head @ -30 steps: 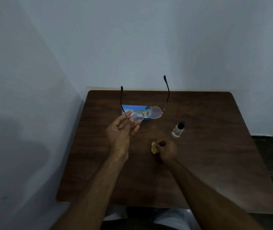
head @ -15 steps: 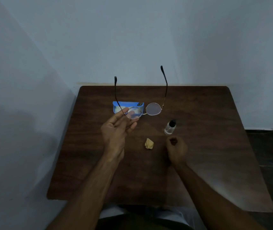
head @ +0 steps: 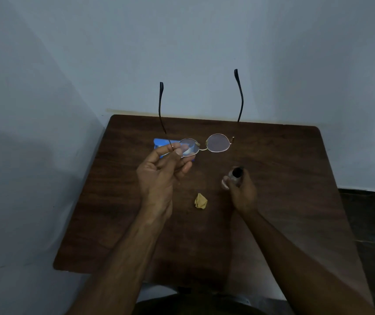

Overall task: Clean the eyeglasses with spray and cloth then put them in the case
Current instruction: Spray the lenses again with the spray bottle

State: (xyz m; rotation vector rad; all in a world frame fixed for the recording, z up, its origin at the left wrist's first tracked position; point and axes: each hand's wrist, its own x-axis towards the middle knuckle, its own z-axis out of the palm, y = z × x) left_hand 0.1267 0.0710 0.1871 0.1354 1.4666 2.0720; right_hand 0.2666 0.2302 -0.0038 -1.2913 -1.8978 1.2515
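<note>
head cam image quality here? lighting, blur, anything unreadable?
Head view: dim, bluish light overall; right hand and the spray bottle it holds are dark and motion-blurred, no label readable; eyeglasses rims and temples look sharp; soft shadow on the wall.

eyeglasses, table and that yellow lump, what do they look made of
Eyeglasses: thin gold-toned metal rim, going by its shine; clear lenses; dark temple tips probably plastic. Table: dark brown wood or wood-look laminate, visible grain, matte. Yellow lump: likely soft cloth, crumpled folds.
</note>
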